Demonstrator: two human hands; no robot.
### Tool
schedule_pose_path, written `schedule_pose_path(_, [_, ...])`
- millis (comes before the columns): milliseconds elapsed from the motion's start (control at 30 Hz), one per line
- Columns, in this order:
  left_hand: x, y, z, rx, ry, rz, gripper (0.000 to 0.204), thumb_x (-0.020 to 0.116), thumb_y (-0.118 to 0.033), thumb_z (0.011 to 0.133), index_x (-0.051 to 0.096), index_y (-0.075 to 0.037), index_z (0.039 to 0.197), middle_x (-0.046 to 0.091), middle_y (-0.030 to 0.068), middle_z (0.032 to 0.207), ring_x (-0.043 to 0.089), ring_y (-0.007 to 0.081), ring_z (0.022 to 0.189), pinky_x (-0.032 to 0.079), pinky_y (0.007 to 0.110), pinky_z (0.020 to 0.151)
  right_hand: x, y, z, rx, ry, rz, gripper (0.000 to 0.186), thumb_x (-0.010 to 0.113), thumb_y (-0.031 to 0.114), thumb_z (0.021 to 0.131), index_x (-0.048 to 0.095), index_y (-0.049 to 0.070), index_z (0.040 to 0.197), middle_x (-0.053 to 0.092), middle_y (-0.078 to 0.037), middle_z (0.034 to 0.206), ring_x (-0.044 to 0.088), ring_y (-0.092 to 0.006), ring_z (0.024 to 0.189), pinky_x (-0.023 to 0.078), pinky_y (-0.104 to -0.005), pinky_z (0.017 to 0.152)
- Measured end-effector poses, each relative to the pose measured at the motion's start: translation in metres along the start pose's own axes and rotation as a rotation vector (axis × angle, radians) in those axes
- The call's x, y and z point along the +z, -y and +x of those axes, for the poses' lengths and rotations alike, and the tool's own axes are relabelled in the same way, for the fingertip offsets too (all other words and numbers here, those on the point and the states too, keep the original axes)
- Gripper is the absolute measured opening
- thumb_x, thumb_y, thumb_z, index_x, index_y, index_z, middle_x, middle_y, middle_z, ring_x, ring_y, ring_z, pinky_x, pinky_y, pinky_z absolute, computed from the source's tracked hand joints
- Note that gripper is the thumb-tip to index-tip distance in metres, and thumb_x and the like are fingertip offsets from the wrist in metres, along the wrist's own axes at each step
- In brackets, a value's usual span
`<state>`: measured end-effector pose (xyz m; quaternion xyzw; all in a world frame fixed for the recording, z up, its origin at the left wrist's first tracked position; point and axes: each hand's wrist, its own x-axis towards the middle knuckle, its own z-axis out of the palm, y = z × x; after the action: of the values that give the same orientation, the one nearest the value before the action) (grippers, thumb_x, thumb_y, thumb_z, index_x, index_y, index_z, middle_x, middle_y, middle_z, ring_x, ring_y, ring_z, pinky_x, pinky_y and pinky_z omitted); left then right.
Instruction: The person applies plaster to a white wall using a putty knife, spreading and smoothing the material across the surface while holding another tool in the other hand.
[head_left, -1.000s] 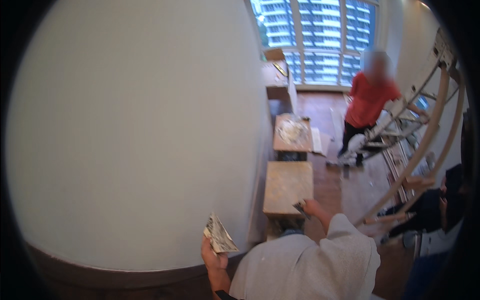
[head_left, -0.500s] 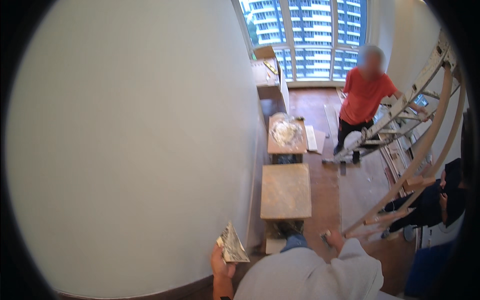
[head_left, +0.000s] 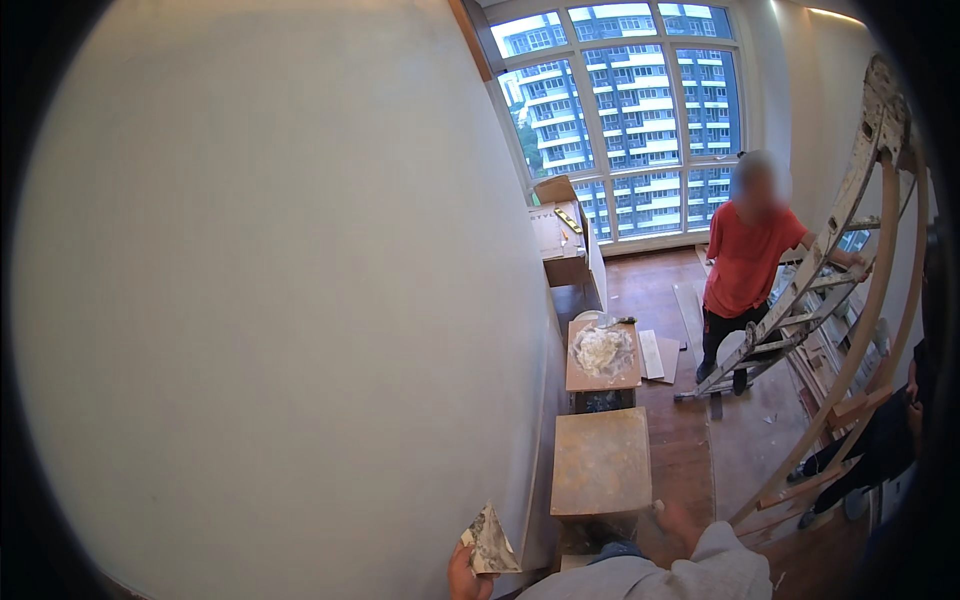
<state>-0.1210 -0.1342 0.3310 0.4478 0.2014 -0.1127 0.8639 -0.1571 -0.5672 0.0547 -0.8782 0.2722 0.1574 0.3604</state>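
Observation:
My left hand (head_left: 470,578) is closed around the edge of a flat plate (head_left: 490,543) with a pointed top corner. Grey and pale smears cover its face, and it is held up close to the large pale wall (head_left: 270,300). My right hand (head_left: 677,525) is low beside the near corner of a stained square-topped stool (head_left: 600,462). Its fingers look closed, but what they hold is too small and blurred to make out. Past that stool, a second wooden top (head_left: 578,378) carries a heap of white paste (head_left: 604,352), with a dark-handled tool (head_left: 622,321) at its far edge.
A person in a red shirt (head_left: 745,262) grips a paint-spattered ladder (head_left: 820,265) at the right. Another person in dark clothes (head_left: 865,445) is partly visible behind curved wooden rails (head_left: 870,325). An open carton (head_left: 568,268) bearing a yellow level (head_left: 568,220) stands near the window (head_left: 640,120).
My view has tilted up, so the room sits lower in the picture and more window shows. The plate stays in my left hand. My right hand remains low near the stool.

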Motion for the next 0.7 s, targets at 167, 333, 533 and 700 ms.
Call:
schedule_pose_path(167, [0.010,-0.008,-0.006,0.018,-0.092,0.004,0.048,0.041,-0.016,0.100,0.047,0.001,0.144,0.063,0.0140,0.130,0.064,0.0279,0.110,0.052,0.041,0.095,0.014,-0.004,0.042,-0.064,-0.021,-0.004,0.036,0.064,0.032,0.090,0.072,0.009,0.118,0.070,-0.021,0.117,0.066,-0.0419,0.109,0.051,-0.0488,0.092])
schedule_pose_path(333, [-0.013,-0.003,0.000,0.044,-0.105,-0.005,0.047,0.043,-0.017,0.100,0.049,0.001,0.143,0.065,0.0133,0.126,0.064,0.0274,0.108,0.052,0.041,0.094,0.003,0.002,0.043,-0.015,0.078,-0.091,0.040,0.068,0.029,0.090,0.069,0.005,0.122,0.069,-0.022,0.120,0.065,-0.0402,0.112,0.051,-0.0471,0.095])
schedule_pose_path(533, [-0.023,0.003,0.003,0.112,-0.047,-0.093,0.044,0.045,-0.017,0.099,0.052,0.001,0.139,0.066,0.0115,0.120,0.065,0.0249,0.101,0.054,0.038,0.088,-0.020,0.016,0.021,0.052,0.148,-0.121,0.041,0.068,0.029,0.087,0.070,0.008,0.123,0.070,-0.023,0.118,0.066,-0.0404,0.110,0.052,-0.0481,0.094])
schedule_pose_path(700, [-0.019,-0.004,0.000,0.120,-0.096,0.059,0.037,0.045,-0.016,0.099,0.059,-0.001,0.130,0.068,0.0082,0.108,0.065,0.0218,0.090,0.053,0.035,0.077,0.009,0.000,0.048,-0.016,0.066,-0.161,0.044,0.070,0.036,0.083,0.073,0.010,0.118,0.071,-0.022,0.115,0.068,-0.0389,0.105,0.053,-0.0472,0.091])
